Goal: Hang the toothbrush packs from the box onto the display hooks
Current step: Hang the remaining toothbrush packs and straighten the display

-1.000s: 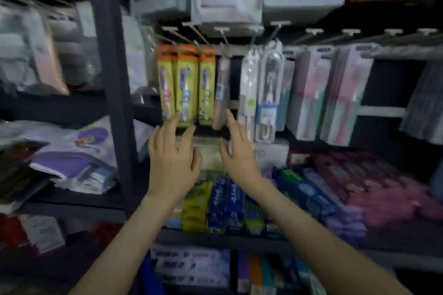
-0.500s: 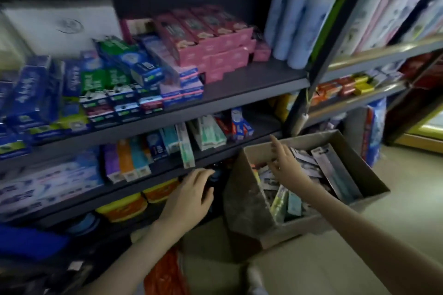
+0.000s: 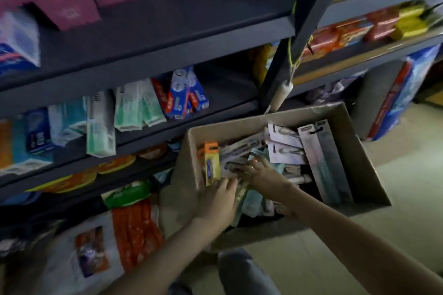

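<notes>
Left hand (image 3: 218,199) reaches into the near-left corner of the cardboard box (image 3: 359,165), its fingers stretched forward with the tips against the lower end of a yellow toothbrush pack with an orange top (image 3: 211,163). That pack stands nearly upright against the box's left wall. The thumb is hidden, so I cannot tell whether the hand grips the pack or only touches it. Right hand (image 3: 261,173) is just beside it, deeper in the box, palm down, with the fingers bent over the pile of toothbrush packs (image 3: 254,201). Its fingertips rest on a pale pack lying flat; blur hides whether they pinch it. The two hands nearly touch at the knuckles.

All the packs in view lie in the box, none on a hook. Two pale pink packs (image 3: 285,151) lie toward the far side, and two long grey packs (image 3: 323,163) lean along the right wall. The box sits on the tiled floor (image 3: 412,175), hard against the dark metal shelves (image 3: 167,38) that carry toothpaste cartons (image 3: 184,98)
</notes>
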The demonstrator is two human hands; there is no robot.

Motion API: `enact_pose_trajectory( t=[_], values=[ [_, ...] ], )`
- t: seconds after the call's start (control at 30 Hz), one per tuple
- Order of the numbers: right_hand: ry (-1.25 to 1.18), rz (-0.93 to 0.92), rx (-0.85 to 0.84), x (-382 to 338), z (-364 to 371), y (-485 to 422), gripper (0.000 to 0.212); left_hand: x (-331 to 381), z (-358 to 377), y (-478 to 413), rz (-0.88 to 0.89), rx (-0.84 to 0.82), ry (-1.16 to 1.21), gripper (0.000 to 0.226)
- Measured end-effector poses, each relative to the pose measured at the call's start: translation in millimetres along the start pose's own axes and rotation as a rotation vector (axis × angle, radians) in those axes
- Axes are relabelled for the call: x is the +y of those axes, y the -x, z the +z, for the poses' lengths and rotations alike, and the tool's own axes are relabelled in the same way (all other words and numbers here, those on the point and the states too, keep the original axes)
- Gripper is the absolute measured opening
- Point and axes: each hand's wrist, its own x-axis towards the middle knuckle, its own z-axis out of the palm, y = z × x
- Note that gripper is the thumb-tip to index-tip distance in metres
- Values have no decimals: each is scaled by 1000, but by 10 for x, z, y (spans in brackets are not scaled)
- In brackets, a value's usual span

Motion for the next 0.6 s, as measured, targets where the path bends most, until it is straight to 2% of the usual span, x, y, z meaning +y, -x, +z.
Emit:
enact_pose_trajectory(
  t=[0.07, 0.13, 0.23, 0.3, 0.4, 0.43, 0.53, 0.6],
  values=[
    [15, -36, 89, 71, 69, -9, 33, 103, 114, -115, -69, -75, -87, 43],
    [-22, -13, 277, 153, 125, 18, 29, 180, 167, -196, -141, -130, -185, 49],
    [-122, 51, 490, 266, 135, 77, 36, 258, 173, -256, -184, -59, -209, 74],
    [-191, 65, 563, 321, 91, 128, 38, 281, 208, -279, -124, 31, -268, 67],
    [-326, 113, 643, 323, -43, 177, 42, 289, 58, -319, -94, 171, -330, 39],
    [-377, 157, 655, 291, -102, 183, 45, 278, -24, -300, -111, 174, -316, 37],
    [-661, 422, 665, 121, -309, 146, 61, 199, -350, -142, -260, 186, -182, 50],
    [-982, 591, 570, -42, -382, 30, 67, 50, -491, -7, -398, 236, -97, 55]
  ],
)
